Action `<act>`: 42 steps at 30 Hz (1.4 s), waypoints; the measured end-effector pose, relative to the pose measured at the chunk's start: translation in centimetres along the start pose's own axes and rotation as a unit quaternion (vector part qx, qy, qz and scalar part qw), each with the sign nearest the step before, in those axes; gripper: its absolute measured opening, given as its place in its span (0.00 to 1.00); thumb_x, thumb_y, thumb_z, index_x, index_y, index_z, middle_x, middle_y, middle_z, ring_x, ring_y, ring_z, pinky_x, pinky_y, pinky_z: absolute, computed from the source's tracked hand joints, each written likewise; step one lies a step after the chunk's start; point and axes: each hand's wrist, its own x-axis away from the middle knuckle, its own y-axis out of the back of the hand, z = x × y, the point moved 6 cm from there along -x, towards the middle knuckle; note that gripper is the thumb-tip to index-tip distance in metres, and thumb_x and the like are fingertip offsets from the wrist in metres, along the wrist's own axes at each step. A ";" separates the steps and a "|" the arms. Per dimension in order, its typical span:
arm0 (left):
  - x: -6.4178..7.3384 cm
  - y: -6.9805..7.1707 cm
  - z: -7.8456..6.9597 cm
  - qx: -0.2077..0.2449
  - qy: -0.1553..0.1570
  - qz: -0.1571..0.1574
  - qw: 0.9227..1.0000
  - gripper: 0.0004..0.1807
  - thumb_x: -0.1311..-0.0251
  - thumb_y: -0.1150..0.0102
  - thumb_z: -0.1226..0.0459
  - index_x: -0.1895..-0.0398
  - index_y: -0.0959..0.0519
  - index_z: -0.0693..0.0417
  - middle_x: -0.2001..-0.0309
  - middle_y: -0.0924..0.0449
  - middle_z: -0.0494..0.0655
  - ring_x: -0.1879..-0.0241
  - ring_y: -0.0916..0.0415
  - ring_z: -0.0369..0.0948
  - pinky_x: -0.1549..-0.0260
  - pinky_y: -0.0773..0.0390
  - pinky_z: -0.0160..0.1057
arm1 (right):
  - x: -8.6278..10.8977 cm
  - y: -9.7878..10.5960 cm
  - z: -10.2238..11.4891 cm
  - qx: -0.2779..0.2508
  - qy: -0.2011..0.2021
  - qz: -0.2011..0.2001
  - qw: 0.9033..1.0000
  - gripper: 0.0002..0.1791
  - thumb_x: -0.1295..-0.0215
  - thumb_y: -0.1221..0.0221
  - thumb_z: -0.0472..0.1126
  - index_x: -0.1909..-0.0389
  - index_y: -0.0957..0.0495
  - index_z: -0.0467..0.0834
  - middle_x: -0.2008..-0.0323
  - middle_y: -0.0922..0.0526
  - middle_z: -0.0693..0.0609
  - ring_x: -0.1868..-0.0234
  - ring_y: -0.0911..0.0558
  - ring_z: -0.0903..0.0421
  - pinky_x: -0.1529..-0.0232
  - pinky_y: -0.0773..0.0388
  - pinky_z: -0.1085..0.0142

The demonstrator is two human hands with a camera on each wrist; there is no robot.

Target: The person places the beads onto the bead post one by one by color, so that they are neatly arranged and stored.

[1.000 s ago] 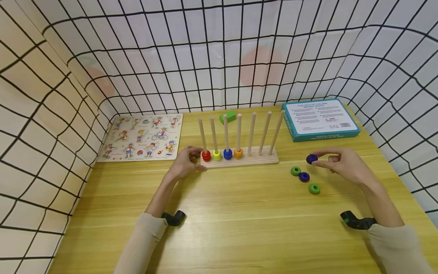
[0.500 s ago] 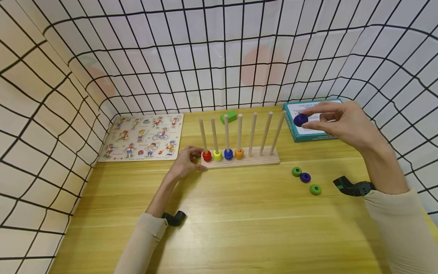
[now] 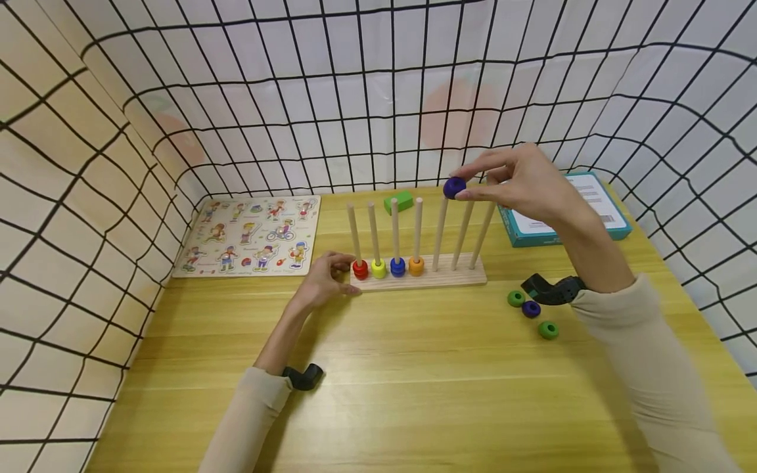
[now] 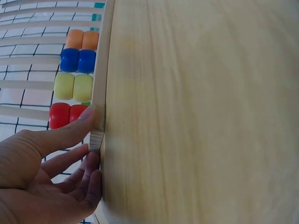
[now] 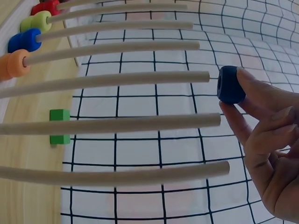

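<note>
Between thumb and index finger, my right hand (image 3: pixel 526 180) pinches a dark purple bead (image 3: pixel 455 188). The bead is right at the top of the fifth peg (image 3: pixel 440 233) of a wooden peg stand (image 3: pixel 449 279); in the right wrist view, the bead (image 5: pixel 231 85) sits just off that peg's tip. My left hand (image 3: pixel 322 279) grips the stand's left end, thumb along the front edge (image 4: pixel 99 107). Pairs of red (image 3: pixel 360 270), yellow (image 3: pixel 378 268), blue (image 3: pixel 397 267) and orange beads (image 3: pixel 416 266) sit on the first pegs. The three right pegs are bare.
Two green beads (image 3: pixel 549 330) and one purple bead (image 3: pixel 531 309) lie on the table right of the stand. A teal box (image 3: pixel 597 210) is at the back right, a picture puzzle board (image 3: pixel 248 236) at the left. A green block (image 3: pixel 399 202) lies behind the stand, before a black grid.
My right hand has lifted the purple bead off the table and carried it up and left to the fifth peg's top. My left hand has stayed at the stand's end.
</note>
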 end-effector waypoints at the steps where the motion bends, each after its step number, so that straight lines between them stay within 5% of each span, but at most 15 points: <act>1: 0.0 0.0 0.0 -0.001 0.000 0.000 1.000 0.38 0.55 0.21 0.75 0.35 0.23 0.67 0.40 0.26 0.63 0.43 0.26 0.54 0.42 0.24 0.47 | -0.2 -0.2 0.2 0.001 0.000 0.005 1.000 0.15 0.35 0.29 0.42 0.48 0.11 0.48 0.51 0.15 0.55 0.81 0.34 0.60 0.79 0.37 0.68; 7: 0.1 0.0 0.0 -0.004 -0.004 0.003 1.000 0.38 0.55 0.21 0.75 0.35 0.23 0.67 0.41 0.26 0.63 0.44 0.27 0.54 0.44 0.24 0.46 | -0.6 -1.1 0.7 0.026 -0.014 0.029 0.999 0.15 0.35 0.29 0.42 0.48 0.12 0.46 0.49 0.15 0.49 0.81 0.31 0.59 0.78 0.30 0.69; 19: -0.1 -0.1 -0.1 -0.007 -0.007 0.004 1.000 0.39 0.54 0.21 0.75 0.35 0.24 0.68 0.40 0.26 0.63 0.44 0.26 0.54 0.44 0.24 0.46 | -0.7 -1.6 0.6 0.049 -0.040 0.053 0.997 0.18 0.38 0.27 0.46 0.48 0.11 0.47 0.45 0.19 0.46 0.83 0.37 0.60 0.81 0.38 0.69; 28: -0.1 -0.1 -0.1 -0.007 -0.004 0.003 1.000 0.38 0.54 0.21 0.75 0.35 0.24 0.68 0.41 0.26 0.63 0.45 0.27 0.54 0.45 0.24 0.45 | -0.6 -1.8 0.7 0.052 -0.017 0.053 0.997 0.17 0.37 0.28 0.43 0.48 0.12 0.46 0.45 0.16 0.47 0.83 0.37 0.60 0.78 0.34 0.69; 36: -0.1 -0.1 0.0 -0.001 0.001 0.008 1.000 0.39 0.54 0.21 0.75 0.34 0.24 0.67 0.41 0.26 0.62 0.44 0.27 0.54 0.43 0.25 0.46 | 1.2 -0.4 -0.5 0.028 0.006 0.013 1.000 0.17 0.35 0.29 0.47 0.46 0.13 0.53 0.43 0.16 0.54 0.81 0.33 0.58 0.78 0.36 0.67; 42: -0.1 -0.1 0.0 -0.003 0.004 0.005 1.000 0.39 0.54 0.21 0.75 0.34 0.24 0.67 0.40 0.26 0.62 0.44 0.27 0.54 0.43 0.24 0.47 | 3.8 1.1 -3.0 -0.009 0.022 -0.019 1.000 0.17 0.34 0.30 0.41 0.45 0.14 0.50 0.48 0.17 0.62 0.82 0.35 0.60 0.82 0.39 0.65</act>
